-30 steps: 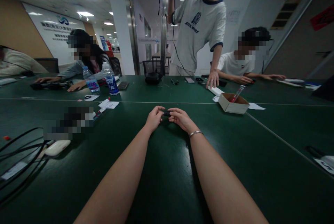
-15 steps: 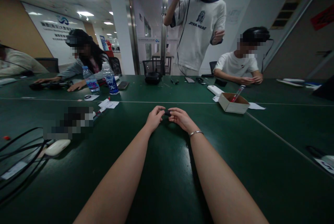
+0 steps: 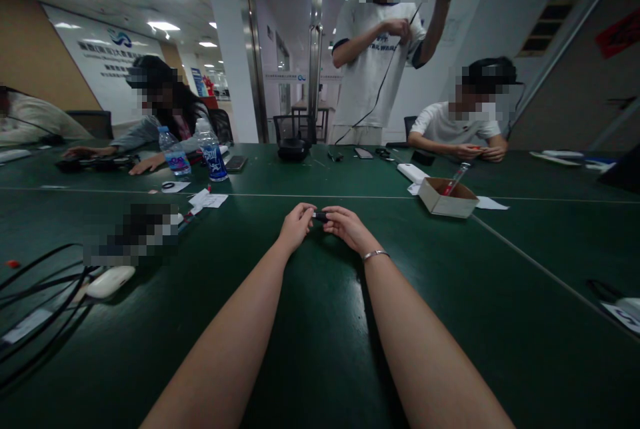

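A small black stick-shaped object (image 3: 319, 216) with a pale tip at its left end lies between my two hands, just above the green table (image 3: 320, 322). The fingers of my left hand (image 3: 299, 224) are closed on the pale-tipped end. My right hand (image 3: 346, 226), with a silver bracelet (image 3: 376, 254) at the wrist, pinches the black end between thumb and fingers. Much of the object is covered by fingertips, and its exact kind does not show.
On the left stand two plastic bottles (image 3: 213, 161), near paper scraps (image 3: 210, 200), black cables (image 3: 43, 306) and a white rounded device (image 3: 111, 282). An open cardboard box (image 3: 447, 206) holding a tube is at the right. Several people are around the table.
Slightly more of the object's pale tip shows by my left fingers; my hands stay in place. The standing person across the table has shifted the cord and raised the other arm.
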The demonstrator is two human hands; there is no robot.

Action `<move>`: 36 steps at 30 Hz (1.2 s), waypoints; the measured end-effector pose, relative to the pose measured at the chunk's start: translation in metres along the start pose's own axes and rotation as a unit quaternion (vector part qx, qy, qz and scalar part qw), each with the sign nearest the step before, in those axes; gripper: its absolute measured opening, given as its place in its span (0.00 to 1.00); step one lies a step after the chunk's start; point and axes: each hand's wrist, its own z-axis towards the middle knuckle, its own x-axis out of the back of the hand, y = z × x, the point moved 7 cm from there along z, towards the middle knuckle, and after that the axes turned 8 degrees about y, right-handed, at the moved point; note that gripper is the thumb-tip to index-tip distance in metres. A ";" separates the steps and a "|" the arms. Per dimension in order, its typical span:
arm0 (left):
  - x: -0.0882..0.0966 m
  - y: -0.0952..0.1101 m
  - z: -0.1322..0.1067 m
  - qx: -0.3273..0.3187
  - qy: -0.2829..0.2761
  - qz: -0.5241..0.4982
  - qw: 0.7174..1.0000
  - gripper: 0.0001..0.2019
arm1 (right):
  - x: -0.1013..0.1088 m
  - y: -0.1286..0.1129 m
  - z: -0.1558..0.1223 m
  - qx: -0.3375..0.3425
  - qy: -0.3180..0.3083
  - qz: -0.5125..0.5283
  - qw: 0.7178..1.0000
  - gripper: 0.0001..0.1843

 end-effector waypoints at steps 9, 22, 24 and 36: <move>0.002 -0.002 0.001 0.015 0.005 -0.004 1.000 0.12 | -0.001 -0.001 -0.001 -0.002 0.003 -0.005 1.000 0.07; 0.001 0.003 0.000 -0.018 0.010 0.027 0.999 0.13 | -0.002 -0.001 -0.001 -0.002 -0.005 0.001 1.000 0.07; 0.001 0.004 -0.002 -0.018 0.011 0.028 0.999 0.15 | -0.001 0.000 0.000 -0.001 -0.003 0.000 1.000 0.07; 0.003 0.003 -0.001 -0.024 0.010 0.050 0.998 0.14 | -0.003 -0.003 -0.003 0.003 -0.007 -0.008 1.000 0.07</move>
